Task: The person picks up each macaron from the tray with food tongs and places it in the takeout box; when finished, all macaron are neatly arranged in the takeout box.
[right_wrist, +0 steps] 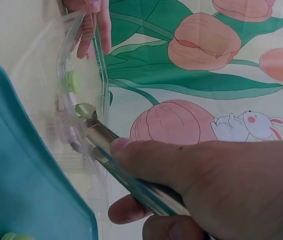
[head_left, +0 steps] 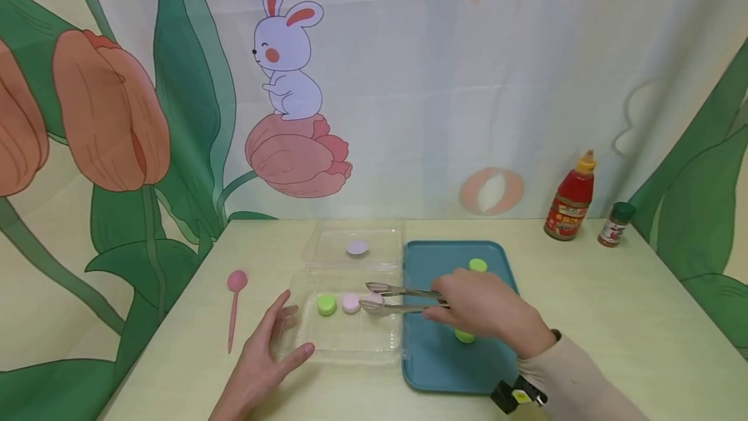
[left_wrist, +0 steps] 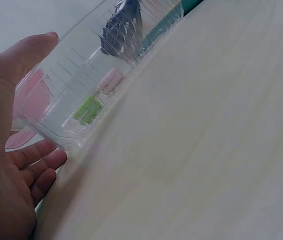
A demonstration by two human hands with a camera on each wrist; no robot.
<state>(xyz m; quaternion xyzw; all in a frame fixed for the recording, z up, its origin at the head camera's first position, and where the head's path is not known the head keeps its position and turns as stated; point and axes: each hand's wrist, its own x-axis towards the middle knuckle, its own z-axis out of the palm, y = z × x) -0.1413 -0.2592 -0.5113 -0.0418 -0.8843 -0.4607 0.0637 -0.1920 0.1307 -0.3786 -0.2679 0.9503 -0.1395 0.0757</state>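
Observation:
My right hand (head_left: 482, 304) grips metal tongs (head_left: 409, 308), which reach from over the tray into a clear plastic container (head_left: 345, 348). Between the tong tips sits a pink macaron (head_left: 374, 297), low in the container. Beside it, in a row to the left, lie another pink macaron (head_left: 350, 303) and a green macaron (head_left: 326, 305). At the container's left front corner is my left hand (head_left: 263, 353), thumb at the rim and loosely bent fingers along the outer side. The left wrist view shows those fingertips right at the corner (left_wrist: 64, 145).
A blue tray (head_left: 421, 369) adjoins the container on the right, with green macarons (head_left: 478, 266) on it, partly behind my right hand. The open lid (head_left: 327, 249) lies back. A pink spoon (head_left: 236, 291) is left; a red sauce bottle (head_left: 569, 203) and spice jar (head_left: 616, 225) stand back right.

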